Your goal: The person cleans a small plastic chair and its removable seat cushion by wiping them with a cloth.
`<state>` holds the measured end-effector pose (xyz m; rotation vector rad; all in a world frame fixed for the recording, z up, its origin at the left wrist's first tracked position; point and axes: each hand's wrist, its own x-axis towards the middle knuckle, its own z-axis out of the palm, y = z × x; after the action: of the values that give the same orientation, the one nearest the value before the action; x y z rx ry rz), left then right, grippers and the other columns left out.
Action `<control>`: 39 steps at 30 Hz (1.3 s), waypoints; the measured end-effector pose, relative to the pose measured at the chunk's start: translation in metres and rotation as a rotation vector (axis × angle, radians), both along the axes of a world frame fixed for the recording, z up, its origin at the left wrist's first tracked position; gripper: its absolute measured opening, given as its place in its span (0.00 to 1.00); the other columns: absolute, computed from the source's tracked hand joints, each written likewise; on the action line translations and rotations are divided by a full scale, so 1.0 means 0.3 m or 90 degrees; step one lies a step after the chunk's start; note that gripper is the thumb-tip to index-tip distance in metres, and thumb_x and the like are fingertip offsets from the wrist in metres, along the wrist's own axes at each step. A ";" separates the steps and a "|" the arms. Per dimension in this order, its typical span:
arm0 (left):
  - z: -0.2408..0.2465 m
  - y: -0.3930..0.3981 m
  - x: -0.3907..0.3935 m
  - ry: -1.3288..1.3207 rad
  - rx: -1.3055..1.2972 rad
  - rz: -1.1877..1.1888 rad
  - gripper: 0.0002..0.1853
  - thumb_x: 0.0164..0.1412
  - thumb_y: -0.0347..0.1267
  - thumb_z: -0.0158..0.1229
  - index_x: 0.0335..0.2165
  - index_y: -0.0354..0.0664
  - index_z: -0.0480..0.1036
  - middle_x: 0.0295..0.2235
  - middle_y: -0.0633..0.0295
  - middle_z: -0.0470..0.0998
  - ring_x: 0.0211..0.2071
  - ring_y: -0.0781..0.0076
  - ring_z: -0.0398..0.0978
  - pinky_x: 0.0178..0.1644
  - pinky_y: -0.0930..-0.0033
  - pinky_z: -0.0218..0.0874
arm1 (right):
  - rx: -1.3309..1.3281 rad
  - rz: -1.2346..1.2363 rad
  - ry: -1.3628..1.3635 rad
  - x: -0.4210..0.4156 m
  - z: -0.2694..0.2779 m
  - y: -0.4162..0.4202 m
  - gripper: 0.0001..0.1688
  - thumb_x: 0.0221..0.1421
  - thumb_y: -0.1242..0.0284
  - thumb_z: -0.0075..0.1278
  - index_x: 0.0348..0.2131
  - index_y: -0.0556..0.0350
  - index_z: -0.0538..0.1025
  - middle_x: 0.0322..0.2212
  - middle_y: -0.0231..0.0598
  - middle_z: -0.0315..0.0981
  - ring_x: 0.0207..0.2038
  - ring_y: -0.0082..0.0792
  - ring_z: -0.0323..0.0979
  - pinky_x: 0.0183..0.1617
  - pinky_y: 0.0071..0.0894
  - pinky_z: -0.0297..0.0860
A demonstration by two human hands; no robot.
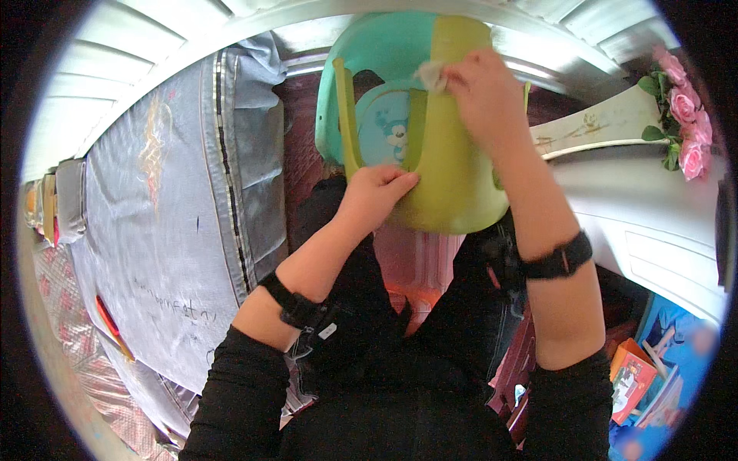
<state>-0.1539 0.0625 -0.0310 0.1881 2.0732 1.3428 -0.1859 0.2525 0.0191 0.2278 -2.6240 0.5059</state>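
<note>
A small green and teal plastic child's chair [461,190] lies tipped over between my knees, a cartoon figure [396,135] printed on its light-blue panel. My left hand [375,193] grips a green edge of the chair near its middle. In the fingers of my right hand [484,101] is a crumpled whitish cloth or wipe [431,75], against the upper part of the green plastic. That hand looks slightly blurred. Parts of the chair behind my right hand and forearm are hidden.
On the left is a surface under a grey-blue cloth [173,230] with a red pencil-like object [108,317]. To the right stands white furniture [622,190] with pink artificial-looking roses [686,127]. An orange-red book or box [631,383] lies low at right. White panels [115,98] border the far side.
</note>
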 end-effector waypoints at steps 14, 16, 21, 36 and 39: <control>-0.034 -0.093 0.036 -0.048 0.032 -0.001 0.13 0.53 0.34 0.53 0.28 0.31 0.72 0.23 0.69 0.72 0.25 0.83 0.66 0.31 0.78 0.58 | 0.060 -0.048 0.045 -0.001 -0.014 -0.077 0.09 0.46 0.73 0.45 0.30 0.49 0.75 0.28 0.44 0.64 0.34 0.44 0.65 0.36 0.38 0.63; -0.026 -0.064 0.025 -0.035 0.077 0.015 0.14 0.52 0.35 0.53 0.27 0.32 0.73 0.20 0.67 0.72 0.23 0.83 0.66 0.30 0.77 0.59 | 0.019 -0.067 0.097 -0.087 0.004 -0.026 0.09 0.44 0.74 0.45 0.29 0.50 0.75 0.28 0.44 0.64 0.34 0.44 0.65 0.36 0.38 0.63; -0.062 -0.126 -0.003 -0.047 0.094 0.000 0.13 0.50 0.34 0.54 0.32 0.34 0.71 0.24 0.64 0.73 0.26 0.80 0.67 0.34 0.75 0.59 | 0.014 0.052 -0.006 0.138 -0.041 -0.129 0.10 0.38 0.75 0.44 0.27 0.53 0.72 0.26 0.43 0.63 0.33 0.44 0.63 0.36 0.37 0.62; 0.065 -0.020 0.146 0.621 0.014 -0.222 0.28 0.44 0.26 0.49 0.48 0.30 0.57 0.52 0.45 0.55 0.53 0.47 0.53 0.55 0.56 0.47 | -0.090 0.073 -0.090 0.418 -0.092 -0.192 0.20 0.39 0.76 0.43 0.36 0.65 0.69 0.42 0.48 0.60 0.44 0.48 0.61 0.47 0.38 0.62; 0.070 -0.012 0.135 0.669 -0.075 -0.249 0.28 0.44 0.30 0.50 0.47 0.33 0.59 0.49 0.47 0.59 0.51 0.49 0.57 0.52 0.50 0.48 | -0.068 0.038 -0.075 0.417 -0.110 -0.190 0.23 0.38 0.75 0.44 0.39 0.66 0.68 0.45 0.51 0.58 0.47 0.53 0.59 0.50 0.41 0.60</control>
<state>-0.1133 0.0590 -0.0101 1.4127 2.6922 0.9321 -0.0609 0.1956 -0.0139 0.2488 -2.7001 0.6964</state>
